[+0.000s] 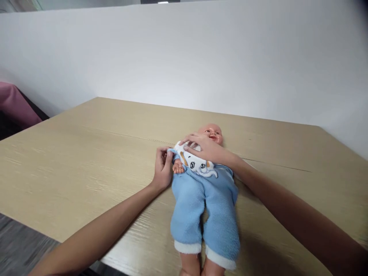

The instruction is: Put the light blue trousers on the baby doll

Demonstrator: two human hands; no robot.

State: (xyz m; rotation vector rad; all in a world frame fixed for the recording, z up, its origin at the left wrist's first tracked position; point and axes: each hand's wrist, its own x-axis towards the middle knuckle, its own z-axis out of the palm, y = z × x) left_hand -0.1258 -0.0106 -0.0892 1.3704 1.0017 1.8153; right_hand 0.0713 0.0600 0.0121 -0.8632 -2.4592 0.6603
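A baby doll lies on its back on the table, head away from me and bare legs toward me. It wears a fluffy blue outfit with white cuffs and a white elephant face on the chest. My left hand is closed on the blue sleeve edge, beside the doll's small hand. My right hand reaches across the upper chest, just below the doll's face. Its thumb and fingertips are closed on the white cloth near the shoulder.
The wooden table has a thin seam running across it. Behind it stands a white wall or partition. A pink item over something dark is at the far left. Dark flooring shows at the lower left.
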